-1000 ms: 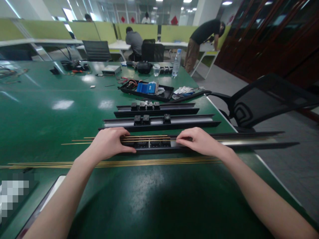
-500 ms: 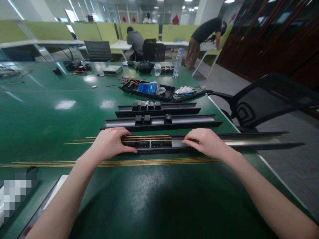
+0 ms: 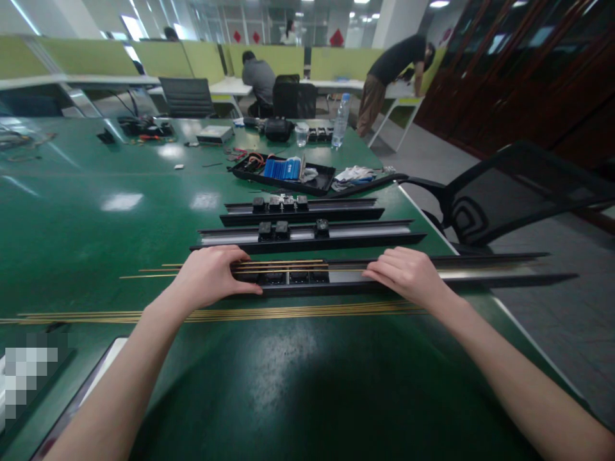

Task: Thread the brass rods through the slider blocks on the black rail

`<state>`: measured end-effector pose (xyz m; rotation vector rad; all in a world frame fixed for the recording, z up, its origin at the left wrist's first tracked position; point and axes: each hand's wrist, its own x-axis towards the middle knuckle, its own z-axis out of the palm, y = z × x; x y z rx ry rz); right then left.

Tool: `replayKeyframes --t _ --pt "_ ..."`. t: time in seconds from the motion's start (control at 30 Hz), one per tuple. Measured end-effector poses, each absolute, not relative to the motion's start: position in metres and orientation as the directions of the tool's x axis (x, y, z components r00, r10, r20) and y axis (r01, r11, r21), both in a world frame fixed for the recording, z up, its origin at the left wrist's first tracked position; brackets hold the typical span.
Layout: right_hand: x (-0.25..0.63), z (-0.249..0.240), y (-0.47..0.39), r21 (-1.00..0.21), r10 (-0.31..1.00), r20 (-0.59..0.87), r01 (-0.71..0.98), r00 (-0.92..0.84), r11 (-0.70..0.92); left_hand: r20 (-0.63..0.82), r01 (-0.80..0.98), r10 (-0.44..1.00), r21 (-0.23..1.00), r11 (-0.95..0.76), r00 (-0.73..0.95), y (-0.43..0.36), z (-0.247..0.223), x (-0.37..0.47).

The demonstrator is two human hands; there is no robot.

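My left hand [image 3: 210, 271] grips the left end of a long black channel [image 3: 348, 276], thumb on the near wall and fingers over the far side. Several black blocks [image 3: 298, 278] sit in a row inside it. Thin brass rods [image 3: 147, 276] run lengthwise over the blocks and pass under my left hand, sticking out to its left. Over the channel's bare stretch, my right hand [image 3: 405, 272] has thumb and fingertips pinched together on the end of one rod. A bundle of longer brass rods [image 3: 298, 312] lies on the table in front of the channel.
Behind stand two more black channels [image 3: 375, 235] with blocks, then a black tray [image 3: 235, 171] of blue parts, gloves [image 3: 355, 176] and a water bottle [image 3: 341, 121]. A mesh chair [image 3: 523, 192] is at the right table edge. Two people work farther back.
My right hand has slid a little to the right along the channel, fingers still pinched. My left hand keeps its hold, and the view has shifted slightly.
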<state>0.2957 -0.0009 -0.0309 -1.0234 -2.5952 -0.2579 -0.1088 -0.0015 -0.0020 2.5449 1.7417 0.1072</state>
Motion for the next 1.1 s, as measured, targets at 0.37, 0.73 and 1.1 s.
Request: replayKeyframes --t 0.37,0.73,1.1 --pt "0.317 -0.033 -0.003 0.099 0.651 0.356 0.720 -0.671 0.687 0.020 0.930 0.933 0.071 -0.360 0.359 -0.001 -0.003 -0.109" --pt "0.329 -0.037 0.005 -0.218 0.804 0.269 0.780 -0.530 0.587 0.017 0.934 0.938 0.080 -0.348 0.347 0.000 -0.003 -0.109" --pt "0.338 -0.033 0.008 -0.379 0.882 0.095 0.802 -0.461 0.461 0.006 0.931 0.936 0.094 -0.352 0.353 0.000 -0.002 -0.111"
